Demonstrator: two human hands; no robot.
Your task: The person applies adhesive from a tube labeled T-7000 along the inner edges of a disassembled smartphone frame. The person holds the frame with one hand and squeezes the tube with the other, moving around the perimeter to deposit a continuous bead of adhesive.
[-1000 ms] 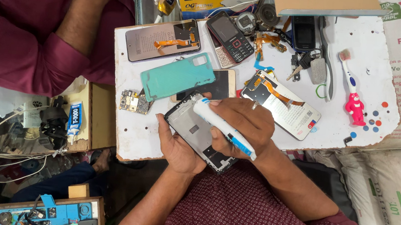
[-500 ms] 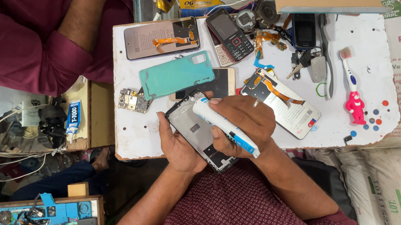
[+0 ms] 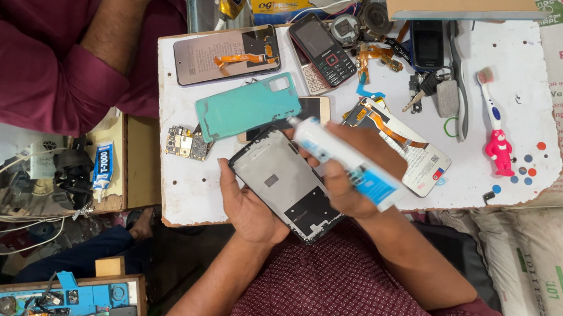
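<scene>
The left hand (image 3: 248, 207) is cradling one phone frame (image 3: 287, 185) at the white table's (image 3: 187, 197) near edge, its long axis running from ten to four o'clock. The right hand (image 3: 356, 180), its grip curled tight, is holding a single white glue tube (image 3: 340, 161), nozzle pointing to ten o'clock. One teal back cover (image 3: 248, 106) is lying at eleven o'clock.

The person wears a dark maroon shirt with a fine pattern of small pale dots. Both forearms are bare, and the left hand (image 3: 248, 207) and right hand (image 3: 357, 169) carry no rings or watch.
</scene>
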